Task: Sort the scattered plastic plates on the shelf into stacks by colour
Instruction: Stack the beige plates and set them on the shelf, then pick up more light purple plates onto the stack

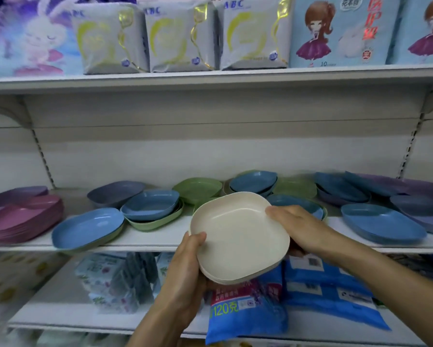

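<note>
I hold a small stack of cream plates (238,236) in front of the middle shelf (160,237), tilted toward me. My left hand (185,269) grips its near left rim from below, and my right hand (295,226) grips the right rim. On the shelf lie a pink stack (22,219) at the left, a blue plate on a green one (87,227), blue plates nested in green (151,205), a purple-grey plate (115,192), a green plate (198,189), and blue plates (254,181) at the back.
More blue (383,225) and purple plates (426,209) lie mixed at the shelf's right end. Packaged goods stand on the upper shelf (210,76). Blue packets (248,306) and other packs fill the lower shelf under my hands.
</note>
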